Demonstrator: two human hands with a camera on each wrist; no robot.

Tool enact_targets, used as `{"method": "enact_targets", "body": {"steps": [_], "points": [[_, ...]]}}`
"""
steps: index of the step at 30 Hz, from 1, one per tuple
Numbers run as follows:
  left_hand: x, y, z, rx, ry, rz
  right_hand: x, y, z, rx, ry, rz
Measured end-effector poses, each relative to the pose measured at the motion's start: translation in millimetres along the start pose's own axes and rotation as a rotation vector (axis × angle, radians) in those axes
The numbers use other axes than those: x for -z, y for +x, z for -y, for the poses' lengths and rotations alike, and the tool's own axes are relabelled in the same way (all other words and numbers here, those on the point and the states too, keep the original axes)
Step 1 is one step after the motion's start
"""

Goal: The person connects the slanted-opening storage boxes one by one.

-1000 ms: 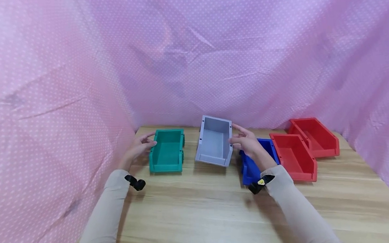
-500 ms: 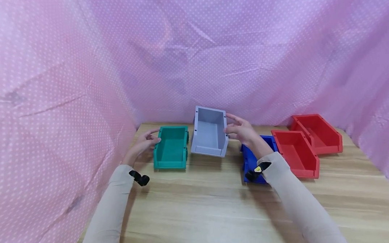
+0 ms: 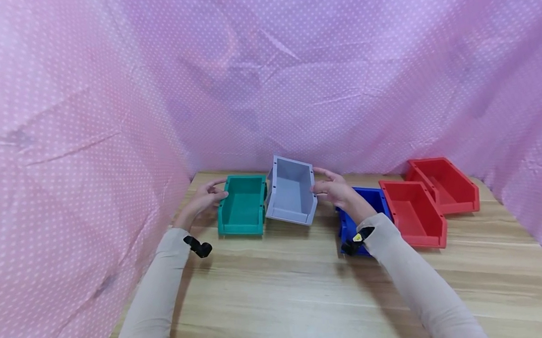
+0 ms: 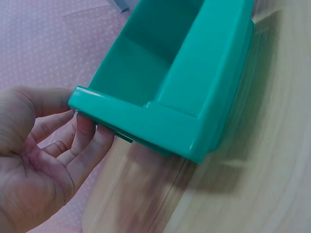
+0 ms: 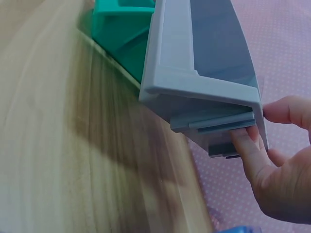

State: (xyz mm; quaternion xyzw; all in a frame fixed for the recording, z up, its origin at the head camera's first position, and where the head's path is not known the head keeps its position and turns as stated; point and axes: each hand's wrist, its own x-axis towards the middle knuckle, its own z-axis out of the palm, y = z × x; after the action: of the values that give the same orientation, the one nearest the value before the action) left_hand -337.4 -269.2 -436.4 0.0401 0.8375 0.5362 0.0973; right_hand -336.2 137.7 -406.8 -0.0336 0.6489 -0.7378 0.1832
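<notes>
My left hand (image 3: 205,201) pinches the left rim of a green plastic storage bin (image 3: 242,208), thumb on top and fingers under the rim in the left wrist view. My right hand (image 3: 336,189) pinches the right rim of a grey storage bin (image 3: 292,191). The grey bin is tilted and held above the table, its shadow falling on the wood in the right wrist view. Its left side stands right at the green bin's right side and overlaps it there. Rails show on the grey bin's outer wall (image 5: 214,121) beside the right fingers.
A blue bin (image 3: 372,200) stands partly hidden under the right forearm. Beside it are a red bin (image 3: 414,215) and, farther back, a second red bin (image 3: 446,186). The wooden table (image 3: 276,290) ends at a pink dotted cloth (image 3: 267,88) behind and at the left.
The green bin has shifted slightly right with the left hand. The grey bin moved left toward it, rose, then came down a little, closing the gap between them.
</notes>
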Motion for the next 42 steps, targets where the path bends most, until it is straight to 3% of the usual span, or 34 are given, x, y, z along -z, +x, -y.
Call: {"method": "enact_targets", "body": {"steps": [9,25,42], "points": [[-1.8,0.8,-0.2,-0.012,0.010,0.006,2.3,3.2,-9.3,-0.009,0.050,0.009],[-3.7,3.6,-4.6,-0.013,-0.051,0.037,3.7,-1.1,-6.1,-0.011,0.025,0.027],[-8.0,6.4,-8.5,0.008,-0.094,0.042,5.1,-5.8,0.9,-0.027,-0.113,0.003]]}}
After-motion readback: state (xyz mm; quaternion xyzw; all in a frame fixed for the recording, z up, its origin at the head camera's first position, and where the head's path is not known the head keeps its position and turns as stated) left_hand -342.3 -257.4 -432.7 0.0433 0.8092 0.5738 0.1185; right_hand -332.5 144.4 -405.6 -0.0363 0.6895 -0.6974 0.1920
